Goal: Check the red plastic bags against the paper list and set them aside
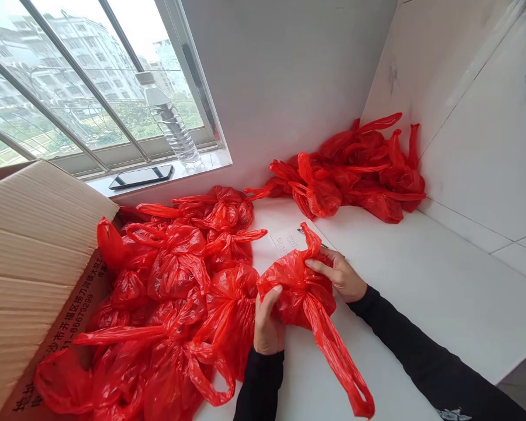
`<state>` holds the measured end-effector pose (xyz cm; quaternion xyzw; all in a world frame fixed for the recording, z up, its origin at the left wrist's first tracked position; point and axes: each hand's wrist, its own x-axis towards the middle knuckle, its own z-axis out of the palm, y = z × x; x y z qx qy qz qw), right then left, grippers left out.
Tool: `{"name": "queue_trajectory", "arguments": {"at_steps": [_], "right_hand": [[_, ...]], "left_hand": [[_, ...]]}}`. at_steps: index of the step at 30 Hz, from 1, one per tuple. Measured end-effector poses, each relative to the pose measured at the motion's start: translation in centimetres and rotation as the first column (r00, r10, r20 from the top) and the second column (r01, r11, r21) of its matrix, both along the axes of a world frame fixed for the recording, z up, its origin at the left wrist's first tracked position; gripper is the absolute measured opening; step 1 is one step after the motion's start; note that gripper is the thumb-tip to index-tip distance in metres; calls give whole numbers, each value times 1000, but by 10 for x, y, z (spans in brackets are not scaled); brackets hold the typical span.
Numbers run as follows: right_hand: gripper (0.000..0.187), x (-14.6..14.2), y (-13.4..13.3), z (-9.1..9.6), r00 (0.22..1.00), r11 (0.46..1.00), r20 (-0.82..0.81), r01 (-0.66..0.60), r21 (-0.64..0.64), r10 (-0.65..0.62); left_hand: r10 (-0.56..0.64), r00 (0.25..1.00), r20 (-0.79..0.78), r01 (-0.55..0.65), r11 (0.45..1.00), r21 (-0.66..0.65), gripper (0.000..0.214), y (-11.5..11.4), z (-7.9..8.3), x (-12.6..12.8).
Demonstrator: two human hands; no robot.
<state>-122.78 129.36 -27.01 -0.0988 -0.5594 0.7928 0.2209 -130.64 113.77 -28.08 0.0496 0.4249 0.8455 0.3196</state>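
Between my two hands is a red plastic bag [296,283], knotted at the middle, with one long handle hanging toward me and the other pointing up. My left hand [268,318] grips its left side, thumb on top. On the right side, my right hand [339,275] pinches the bag near the upper handle. What the bag contains is hidden by the plastic. Close to my left hand lies a large heap of similar tied red bags [175,263]. A sheet of paper with handwriting [284,241] and a pen [301,231] lie partly behind the held bag.
More red bags [355,169] are piled in the far corner against the walls. An open cardboard box [39,234] stands at the left. On the windowsill are a water bottle [173,126] and a dark phone or tablet [141,176]. The white tabletop [425,286] extends right.
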Motion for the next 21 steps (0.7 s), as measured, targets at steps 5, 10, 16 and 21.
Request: {"name": "queue_trajectory", "arguments": {"at_steps": [5,10,16,21], "right_hand": [[26,2,-1,3,1000,999,8,-20,32,20],[33,5,-2,6,991,994,89,-100,47,96],[27,2,-2,0,998,998,11,-59,8,59],[38,3,-3,2,996,994,90,-27,108,17]], "left_hand": [[32,992,-121,-37,998,-42,33,2,-9,-3],[-12,976,-217,-16,992,-127,31,1,-21,-8],[27,958,-284,-75,985,-158,30,1,-18,-8],[-16,951,-308,-28,990,-140,29,0,-11,-6]]}}
